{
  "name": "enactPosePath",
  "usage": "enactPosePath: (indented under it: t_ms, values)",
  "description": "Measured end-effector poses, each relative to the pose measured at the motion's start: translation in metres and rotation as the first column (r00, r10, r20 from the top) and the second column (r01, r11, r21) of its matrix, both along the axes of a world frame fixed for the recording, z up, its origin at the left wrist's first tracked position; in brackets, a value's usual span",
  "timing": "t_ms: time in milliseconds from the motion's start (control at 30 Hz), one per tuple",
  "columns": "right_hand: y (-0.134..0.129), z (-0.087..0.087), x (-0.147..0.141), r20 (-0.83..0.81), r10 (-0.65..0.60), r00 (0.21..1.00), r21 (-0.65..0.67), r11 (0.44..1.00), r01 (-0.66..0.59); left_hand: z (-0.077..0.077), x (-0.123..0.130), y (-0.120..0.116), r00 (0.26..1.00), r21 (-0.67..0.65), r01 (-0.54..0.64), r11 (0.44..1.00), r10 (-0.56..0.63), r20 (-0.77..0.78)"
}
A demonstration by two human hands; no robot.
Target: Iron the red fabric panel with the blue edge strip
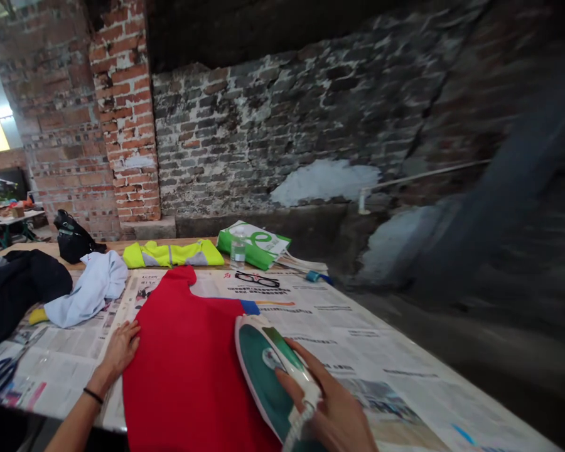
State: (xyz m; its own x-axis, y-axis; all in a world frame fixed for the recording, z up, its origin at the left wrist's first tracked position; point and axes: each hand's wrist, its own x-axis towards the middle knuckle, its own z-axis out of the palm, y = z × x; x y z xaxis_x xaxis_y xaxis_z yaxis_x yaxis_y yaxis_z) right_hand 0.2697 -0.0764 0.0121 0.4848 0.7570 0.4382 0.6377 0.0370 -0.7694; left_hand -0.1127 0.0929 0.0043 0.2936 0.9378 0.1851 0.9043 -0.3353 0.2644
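Note:
A red garment piece (183, 364) with a blue patch at its upper right edge lies flat on the newspaper-covered table (376, 339). My right hand (334, 402) is wrapped round the handle of a green and white clothes iron (263, 370). The iron rests along the right edge of the red cloth, its tip pointing away from me near the blue patch. My left hand (121, 348) lies with fingers stretched out, its fingertips touching the left edge of the cloth. A dark band circles the left wrist.
Scissors (2, 375), white cloth (91, 289) and dark cloth (23, 289) lie left. Behind are a black bag (73, 238), a yellow reflective garment (172, 253), a clear bottle (238, 251), a green-white bag (254, 243) and glasses (257, 280). A brick wall (263, 125) stands beyond.

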Motion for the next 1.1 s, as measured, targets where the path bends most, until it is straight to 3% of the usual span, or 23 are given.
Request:
enactPosePath:
  t_ms: [133, 267, 367, 533, 633, 733, 867, 967, 1100]
  values:
    - [0.013, 0.002, -0.006, -0.026, 0.047, 0.999, -0.001, 0.999, -0.047, 0.009, 0.030, -0.022, 0.998, -0.007, 0.040, 0.999, -0.040, -0.044]
    - [0.025, 0.003, -0.006, -0.067, 0.087, 0.994, 0.022, 0.996, -0.086, 0.003, 0.080, -0.056, 0.984, -0.034, 0.172, 0.984, -0.173, -0.038]
    - [0.054, 0.008, -0.003, -0.058, 0.146, 0.988, -0.016, 0.989, -0.147, -0.001, 0.105, -0.075, 0.981, -0.102, 0.182, 0.978, -0.188, -0.053]
    - [0.120, 0.032, -0.014, -0.013, 0.123, 0.992, -0.086, 0.989, -0.123, 0.004, 0.108, -0.079, 0.980, -0.120, 0.154, 0.981, -0.166, -0.105]
    - [0.134, 0.045, -0.024, -0.019, 0.110, 0.994, -0.128, 0.985, -0.111, 0.002, 0.105, -0.073, 0.979, -0.088, 0.157, 0.984, -0.167, -0.116]
    - [0.111, 0.041, -0.028, -0.042, 0.121, 0.992, -0.097, 0.987, -0.125, -0.005, 0.103, -0.067, 0.979, -0.056, 0.161, 0.985, -0.166, -0.114]
    - [0.042, 0.021, -0.028, -0.076, 0.156, 0.985, 0.006, 0.988, -0.156, -0.010, 0.102, -0.064, 0.977, -0.027, 0.174, 0.984, -0.176, -0.118]
    - [-0.001, 0.019, -0.025, -0.033, 0.174, 0.984, 0.050, 0.984, -0.172, -0.009, 0.103, -0.064, 0.977, -0.022, 0.178, 0.984, -0.180, -0.117]
    - [-0.019, 0.027, -0.015, 0.145, 0.108, 0.984, -0.002, 0.994, -0.109, -0.006, 0.105, -0.067, 0.977, -0.050, 0.160, 0.986, -0.165, -0.134]
